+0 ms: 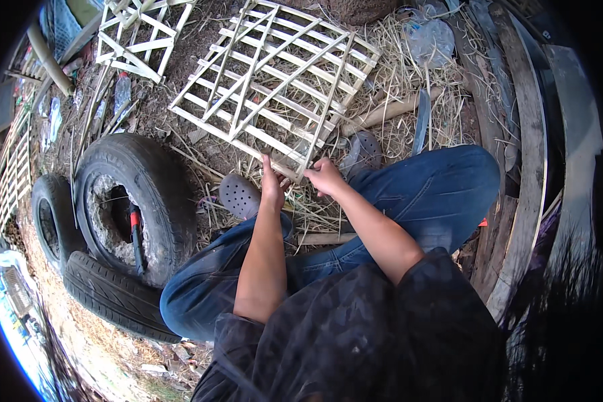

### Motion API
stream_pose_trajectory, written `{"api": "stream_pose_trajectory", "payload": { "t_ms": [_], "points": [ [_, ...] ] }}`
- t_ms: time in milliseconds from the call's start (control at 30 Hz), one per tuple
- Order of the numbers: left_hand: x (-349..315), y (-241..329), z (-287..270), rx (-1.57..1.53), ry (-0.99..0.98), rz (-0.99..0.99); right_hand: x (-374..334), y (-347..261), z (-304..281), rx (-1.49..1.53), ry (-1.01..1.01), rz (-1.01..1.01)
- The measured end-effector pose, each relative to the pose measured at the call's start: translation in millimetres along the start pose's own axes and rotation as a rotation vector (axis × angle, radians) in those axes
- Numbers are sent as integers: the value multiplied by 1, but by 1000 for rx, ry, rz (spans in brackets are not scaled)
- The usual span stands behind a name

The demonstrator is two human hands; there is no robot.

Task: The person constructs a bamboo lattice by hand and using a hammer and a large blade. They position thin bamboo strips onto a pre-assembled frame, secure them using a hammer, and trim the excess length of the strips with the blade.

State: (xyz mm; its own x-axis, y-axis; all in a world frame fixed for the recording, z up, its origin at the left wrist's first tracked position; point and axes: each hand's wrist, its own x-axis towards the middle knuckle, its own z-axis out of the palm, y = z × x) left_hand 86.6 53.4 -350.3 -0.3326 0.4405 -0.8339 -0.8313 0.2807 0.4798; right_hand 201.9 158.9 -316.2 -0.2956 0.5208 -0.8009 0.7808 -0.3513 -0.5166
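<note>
Right hand [325, 177] pinches slatted lattice [264, 69] at six-o'clock corner; left hand [273, 185] alongside, grip unclear; firm bracing helps.

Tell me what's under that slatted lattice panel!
Through gaps in the lattice panel, dry straw and brown soil show. Anything directly beneath its solid parts is covered, and the left hand and right hand hide a little near one corner.

Bright glare lower left, black rim.
</note>
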Motion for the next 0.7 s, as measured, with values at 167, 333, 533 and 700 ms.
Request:
{"api": "stream_pose_trajectory", "payload": {
  "t_ms": [167, 333, 533, 700],
  "points": [
    [-4, -1, -6, -25, -31, -9, 40, 68, 57, 37, 210, -137],
    [-5, -2, -4, -2, -50, 3, 42, 73, 60, 125, 194, -282],
    [2, -2, -14, 35, -23, 28, 43, 72, 56, 160, 133, -369],
    [0, -3, -11, 40, -22, 29, 64, 90, 62, 256, 25, -324]
  ]
}}
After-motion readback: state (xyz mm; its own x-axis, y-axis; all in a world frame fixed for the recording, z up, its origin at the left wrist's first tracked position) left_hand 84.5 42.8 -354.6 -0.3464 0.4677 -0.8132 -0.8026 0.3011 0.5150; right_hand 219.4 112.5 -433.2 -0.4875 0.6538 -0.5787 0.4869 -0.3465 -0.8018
